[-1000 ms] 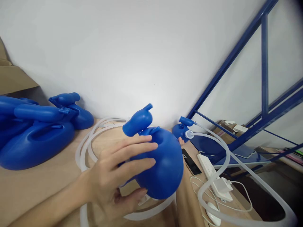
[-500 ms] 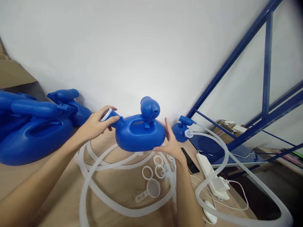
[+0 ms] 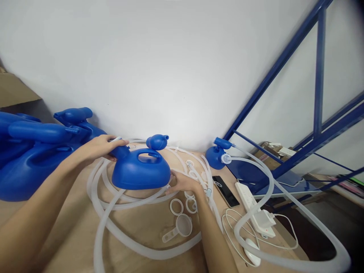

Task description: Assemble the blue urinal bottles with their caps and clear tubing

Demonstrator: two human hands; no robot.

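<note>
Between my hands is a blue plastic urinal bottle (image 3: 140, 172), held flat side down over the coiled tubing. My left hand (image 3: 104, 146) is closed round its neck, at the white-rimmed mouth on the left. At the bottle's right end, my right hand (image 3: 182, 182) has thumb and fingers against the wall. A bulb-shaped blue spout piece (image 3: 157, 141) shows above the handle opening, its narrow tip pointing right. Below lie a clear tube (image 3: 153, 253), a white ring (image 3: 176, 207) and a clear cap with a strap (image 3: 184, 225).
More blue bottles (image 3: 31, 163) crowd the left side, by a cardboard box (image 3: 17, 91). A small blue bottle with tubes (image 3: 215, 156) stands back right. A phone (image 3: 226, 192), power strip (image 3: 253, 208) and mouse (image 3: 252, 252) lie right, beside a blue metal frame (image 3: 273, 79).
The bottle has moved left and lower in both hands. It has turned, so the bulb-shaped piece now points right instead of towards me.
</note>
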